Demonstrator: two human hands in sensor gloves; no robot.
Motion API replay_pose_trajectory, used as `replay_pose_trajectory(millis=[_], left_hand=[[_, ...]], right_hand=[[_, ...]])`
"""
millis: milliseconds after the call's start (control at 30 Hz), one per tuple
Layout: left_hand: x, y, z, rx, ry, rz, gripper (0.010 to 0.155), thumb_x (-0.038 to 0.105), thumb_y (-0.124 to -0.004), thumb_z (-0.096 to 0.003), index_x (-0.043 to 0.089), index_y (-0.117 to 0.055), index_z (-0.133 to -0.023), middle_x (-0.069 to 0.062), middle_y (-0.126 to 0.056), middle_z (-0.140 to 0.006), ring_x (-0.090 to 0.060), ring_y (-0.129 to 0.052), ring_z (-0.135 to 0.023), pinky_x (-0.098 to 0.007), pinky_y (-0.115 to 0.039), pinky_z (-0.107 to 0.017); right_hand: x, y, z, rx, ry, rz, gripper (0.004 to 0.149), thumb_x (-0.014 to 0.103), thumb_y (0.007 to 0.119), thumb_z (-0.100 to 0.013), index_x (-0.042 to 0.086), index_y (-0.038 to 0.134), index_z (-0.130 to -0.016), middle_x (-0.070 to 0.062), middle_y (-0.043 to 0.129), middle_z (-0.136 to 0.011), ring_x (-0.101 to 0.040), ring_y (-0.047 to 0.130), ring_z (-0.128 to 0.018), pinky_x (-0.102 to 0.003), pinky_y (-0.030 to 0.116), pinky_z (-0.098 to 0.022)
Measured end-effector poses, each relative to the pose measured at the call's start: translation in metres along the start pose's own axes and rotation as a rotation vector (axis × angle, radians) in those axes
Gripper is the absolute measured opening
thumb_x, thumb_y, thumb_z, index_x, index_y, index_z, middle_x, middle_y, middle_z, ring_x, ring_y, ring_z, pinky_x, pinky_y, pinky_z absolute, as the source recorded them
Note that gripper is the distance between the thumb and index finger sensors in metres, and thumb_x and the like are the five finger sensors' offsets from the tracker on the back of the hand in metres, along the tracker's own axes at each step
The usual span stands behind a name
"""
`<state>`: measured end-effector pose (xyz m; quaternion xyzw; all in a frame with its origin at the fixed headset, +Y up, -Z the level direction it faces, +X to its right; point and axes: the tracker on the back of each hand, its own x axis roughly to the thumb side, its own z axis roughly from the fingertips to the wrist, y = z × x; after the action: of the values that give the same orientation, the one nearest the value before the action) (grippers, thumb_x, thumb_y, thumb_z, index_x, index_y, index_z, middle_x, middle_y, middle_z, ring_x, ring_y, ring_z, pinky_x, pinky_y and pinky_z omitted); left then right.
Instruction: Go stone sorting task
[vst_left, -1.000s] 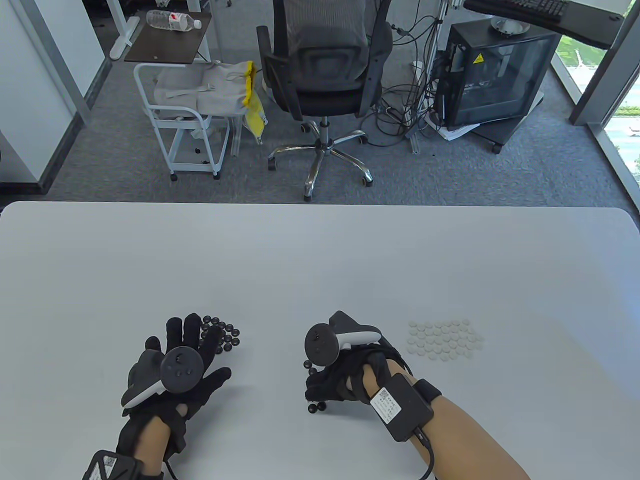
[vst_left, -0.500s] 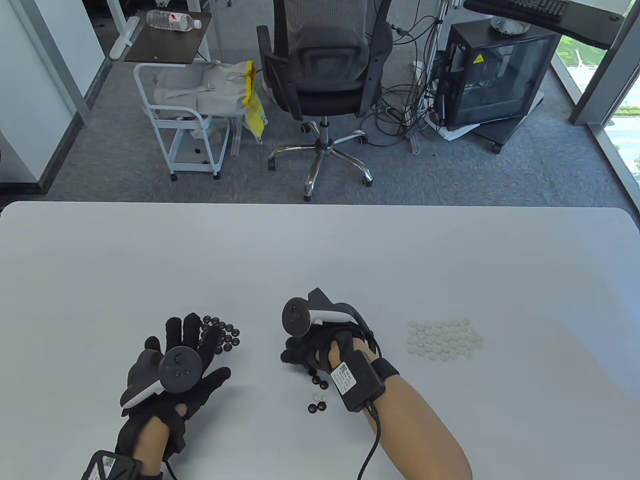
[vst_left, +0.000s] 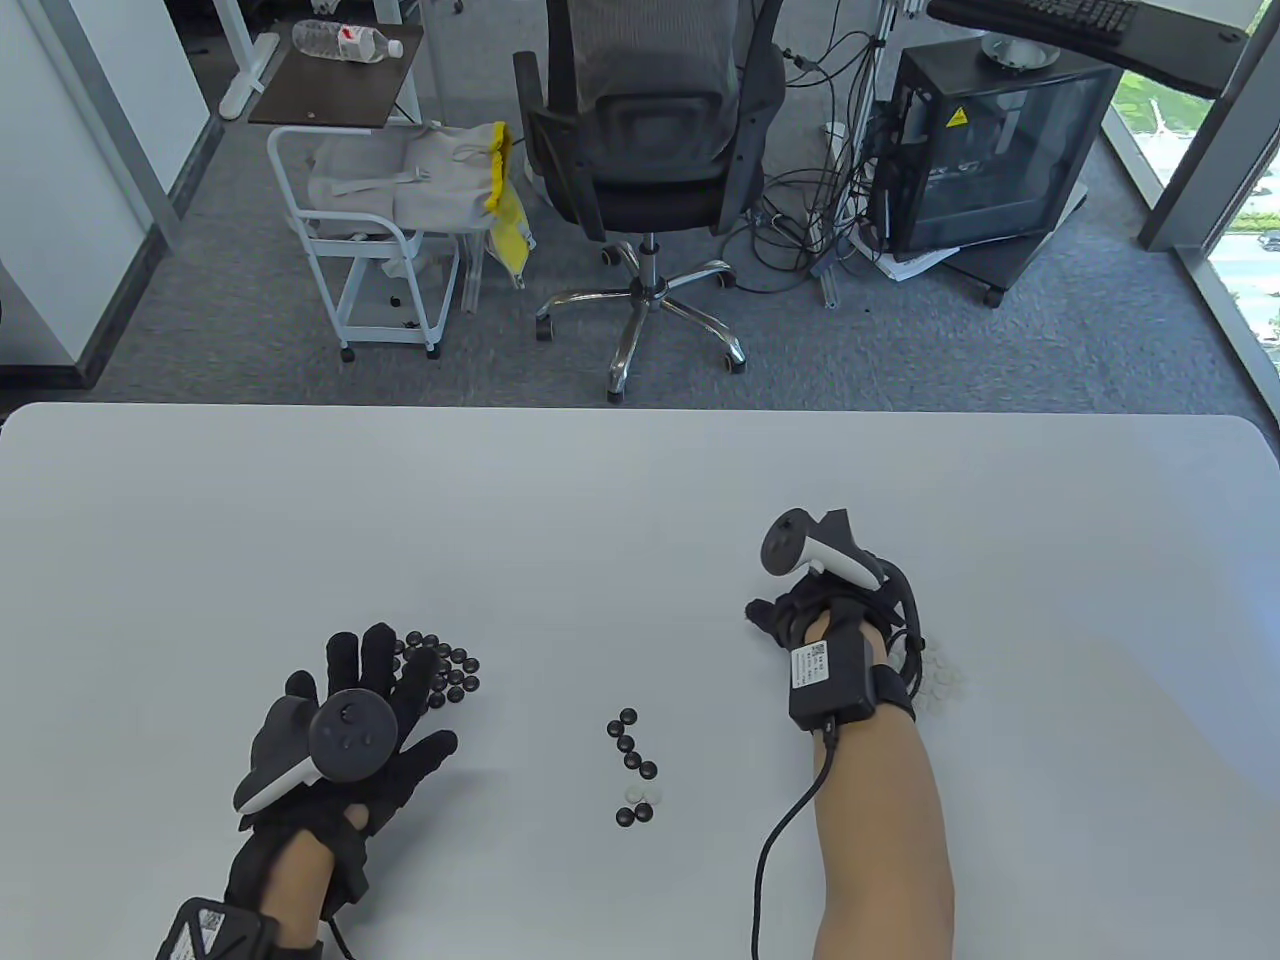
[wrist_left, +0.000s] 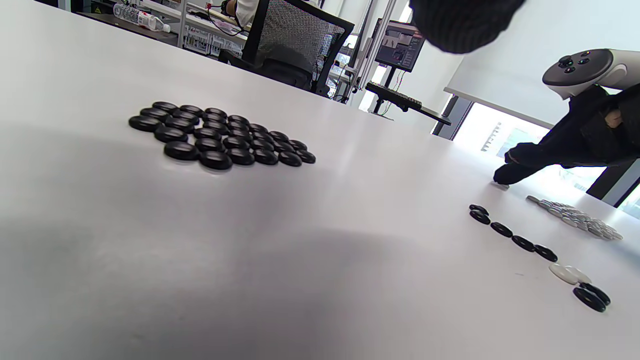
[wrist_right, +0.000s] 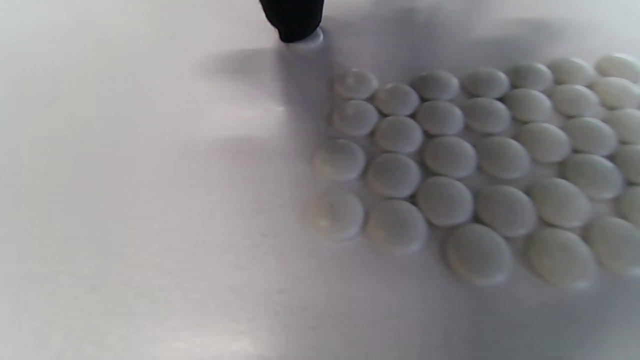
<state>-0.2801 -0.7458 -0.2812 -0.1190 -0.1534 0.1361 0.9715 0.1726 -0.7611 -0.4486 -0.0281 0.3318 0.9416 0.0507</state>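
Note:
A cluster of black stones (vst_left: 447, 672) lies by the fingertips of my left hand (vst_left: 385, 690), which rests flat on the table with fingers spread; the cluster also shows in the left wrist view (wrist_left: 220, 135). A short line of loose black stones (vst_left: 628, 742) with two white stones (vst_left: 645, 796) lies mid-table. My right hand (vst_left: 765, 615) is at the far-left edge of the white stone cluster (wrist_right: 475, 165), which my wrist partly hides in the table view. One gloved fingertip (wrist_right: 295, 20) presses a single white stone (wrist_right: 309, 39) onto the table beside the cluster.
The white table (vst_left: 640, 500) stretches far beyond both hands. An office chair (vst_left: 640, 150), a white cart (vst_left: 370, 230) and a computer case (vst_left: 990, 150) stand on the floor behind its far edge.
My right hand has moved from the loose stones mid-table to the right and away, up to the white cluster. The loose line of stones is now uncovered. My left hand has stayed put.

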Motion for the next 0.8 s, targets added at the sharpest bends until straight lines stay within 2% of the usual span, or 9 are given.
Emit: replay_pose_trajectory(millis=[167,467,633,800], left_hand=[[0.000,-0.003,-0.003,-0.017,0.005,-0.011,0.081,0.055,-0.058,-0.0576,0.018,-0.018,-0.118,-0.027,0.010,-0.114,-0.052,0.015,-0.095,-0.082,-0.001,-0.054],[0.001,-0.005,-0.006,-0.037,0.019,-0.018,0.081,0.055,-0.058,-0.0575,0.018,-0.018,-0.118,-0.027,0.010,-0.114,-0.052,0.015,-0.095,-0.081,-0.001,-0.054],[0.001,-0.004,-0.005,-0.034,0.021,-0.014,0.081,0.055,-0.058,-0.0575,0.018,-0.018,-0.118,-0.027,0.010,-0.114,-0.052,0.015,-0.095,-0.082,-0.001,-0.054],[0.000,-0.004,-0.006,-0.031,0.018,-0.012,0.081,0.055,-0.058,-0.0576,0.018,-0.018,-0.118,-0.027,0.010,-0.114,-0.052,0.015,-0.095,-0.081,-0.001,-0.054]], right_hand=[[-0.031,0.002,0.005,0.002,0.031,-0.064,0.067,0.050,0.053,-0.058,0.010,0.062,-0.111,-0.038,0.007,-0.112,-0.065,-0.001,-0.094,-0.089,0.014,-0.059],[-0.039,0.003,0.012,0.031,0.020,-0.091,0.068,0.050,0.053,-0.058,0.008,0.066,-0.109,-0.038,0.011,-0.113,-0.065,0.001,-0.094,-0.089,0.015,-0.059],[-0.033,-0.004,0.019,0.040,0.007,-0.081,0.068,0.050,0.053,-0.058,0.008,0.066,-0.110,-0.038,0.010,-0.113,-0.065,0.000,-0.094,-0.089,0.015,-0.059],[0.002,-0.011,0.038,0.034,-0.163,-0.006,0.066,0.049,0.055,-0.059,0.009,0.069,-0.109,-0.037,0.010,-0.113,-0.065,-0.001,-0.094,-0.089,0.015,-0.059]])
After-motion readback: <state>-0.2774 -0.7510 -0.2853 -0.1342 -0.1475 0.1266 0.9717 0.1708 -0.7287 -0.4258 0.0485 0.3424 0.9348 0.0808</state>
